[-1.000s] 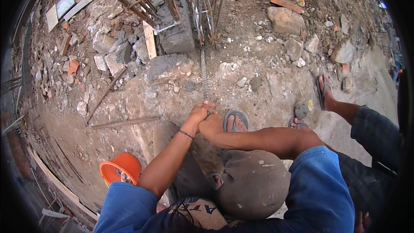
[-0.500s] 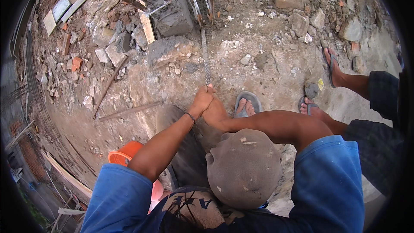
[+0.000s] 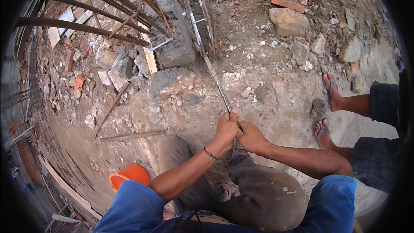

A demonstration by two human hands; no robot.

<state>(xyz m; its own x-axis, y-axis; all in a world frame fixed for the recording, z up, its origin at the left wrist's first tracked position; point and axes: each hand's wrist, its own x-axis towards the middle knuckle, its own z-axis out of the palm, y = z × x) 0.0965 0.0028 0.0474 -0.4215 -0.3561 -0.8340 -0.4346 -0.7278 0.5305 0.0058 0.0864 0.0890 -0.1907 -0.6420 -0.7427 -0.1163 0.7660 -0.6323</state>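
Observation:
A ribbed steel rebar [image 3: 215,82] runs from a rebar cage [image 3: 199,13] at the top down to my hands. My left hand [image 3: 225,129] is closed around the near end of the bar, a thin black band on its wrist. My right hand [image 3: 250,137] grips the same end just to the right, touching the left hand. Both blue-sleeved forearms come in from the lower edge above my knees in grey trousers [image 3: 258,190].
Another person's sandalled feet [image 3: 330,92] and dark trouser legs [image 3: 379,103] stand at the right. An orange bucket [image 3: 129,174] sits at lower left. Concrete chunks [image 3: 172,82], bricks [image 3: 286,3], stones and loose bars litter the dirt; long rebars [image 3: 86,28] cross the upper left.
The view has tilted forward, so the grey cap no longer shows. My hands still hold the rebar end and sit slightly higher along it.

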